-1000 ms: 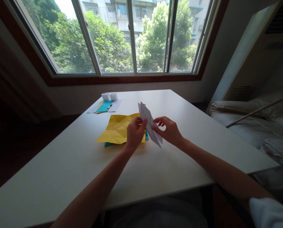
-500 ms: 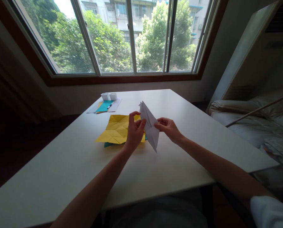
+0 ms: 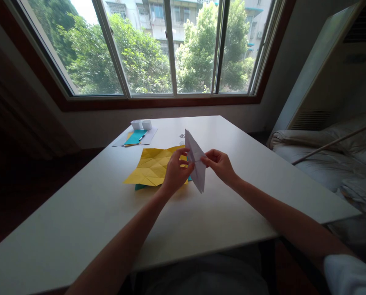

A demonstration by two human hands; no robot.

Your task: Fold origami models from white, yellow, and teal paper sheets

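Both hands meet on one folded white paper piece [image 3: 195,162], held up off the white table [image 3: 109,213] near its middle. It is a long, pointed shape standing nearly on end: one tip points up and far, the other down and near, so its long axis runs steeply from far-top to near-bottom. The left hand [image 3: 176,174] pinches it from the left side at about mid-length, thumb and fingers pressed together on the paper. The right hand [image 3: 220,164] pinches the right edge at the same height, fingertips closed on it. The two grips sit almost opposite each other, just apart across the fold, and neither hand is clearly nearer.

Behind and left of the left hand, a creased yellow sheet [image 3: 152,166] lies flat on the table with a teal sheet [image 3: 139,187] peeking out beneath it. Far left, near the window, lie a teal card [image 3: 134,137], a pen [image 3: 143,137] and two small white paper boxes [image 3: 141,124]. Nothing stands between the hands and the held paper.
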